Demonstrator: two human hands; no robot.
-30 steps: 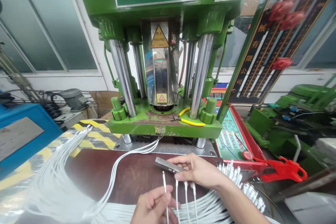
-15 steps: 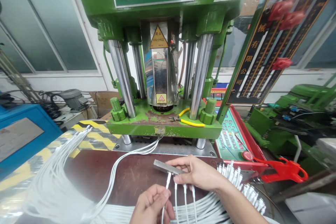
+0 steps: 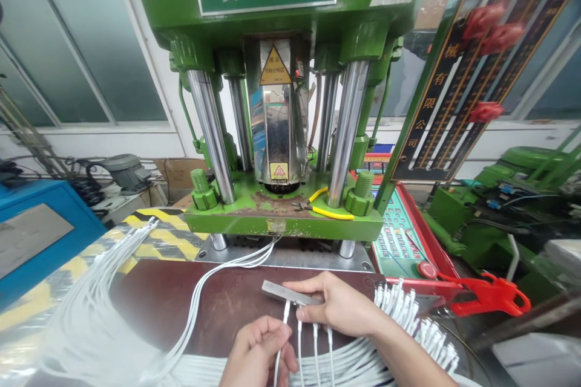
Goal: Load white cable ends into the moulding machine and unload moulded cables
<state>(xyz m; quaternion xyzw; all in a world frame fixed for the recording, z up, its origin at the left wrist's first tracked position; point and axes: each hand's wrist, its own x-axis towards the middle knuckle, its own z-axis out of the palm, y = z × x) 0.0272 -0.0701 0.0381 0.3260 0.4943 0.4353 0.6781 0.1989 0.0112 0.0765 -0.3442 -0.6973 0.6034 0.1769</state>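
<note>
My right hand (image 3: 338, 308) grips a thin grey metal bar (image 3: 282, 292) over the brown table, with three white cables (image 3: 314, 351) hanging from its underside. My left hand (image 3: 256, 355) pinches another white cable (image 3: 282, 328) and holds its tip up against the left end of the bar. More white cables with connector tips (image 3: 411, 320) fan out just right of my right wrist.
A green vertical press (image 3: 281, 133) stands directly behind the table, with cables (image 3: 245, 257) running under its base. Yellow-handled pliers (image 3: 324, 208) lie on its platen. Red-handled shears (image 3: 481, 293) and a keypad panel (image 3: 399, 236) sit right. A white cable bundle (image 3: 91, 308) loops left; a blue box (image 3: 36, 236) far left.
My left hand has raised its cable tip to the left end of the bar. The bar and my right hand have shifted slightly left and down.
</note>
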